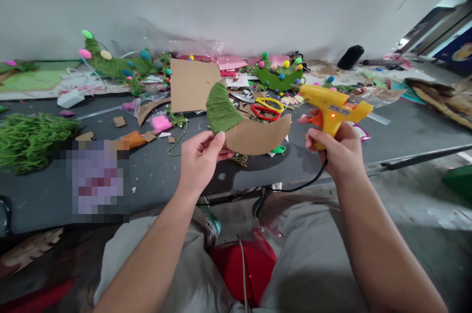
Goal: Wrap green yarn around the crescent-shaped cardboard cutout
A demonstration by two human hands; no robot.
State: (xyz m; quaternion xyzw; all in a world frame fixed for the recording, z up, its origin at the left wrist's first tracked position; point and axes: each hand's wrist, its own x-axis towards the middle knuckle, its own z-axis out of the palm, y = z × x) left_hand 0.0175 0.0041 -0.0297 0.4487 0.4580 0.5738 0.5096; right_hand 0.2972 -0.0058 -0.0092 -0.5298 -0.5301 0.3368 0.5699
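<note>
My left hand (201, 158) pinches a curved crescent of brown cardboard (258, 136) above the table's front part. Green yarn (223, 110) is wound tightly round the crescent's upper left half, while the right half is bare. In my right hand (337, 148) is a yellow hot glue gun (324, 106), gripped by its handle. A small orange light glows on its side, and its nozzle points left, above and apart from the cardboard's right tip. Its black cord (302, 186) hangs down from the handle and runs left along the table edge.
A heap of loose green yarn (35, 140) lies at the left. Red- and yellow-handled scissors (266, 110) rest among scraps behind the crescent. Pompom-trimmed green crescents (280, 77) stand toward the wall, near a cardboard sheet (193, 84). A red stool (243, 266) is below me.
</note>
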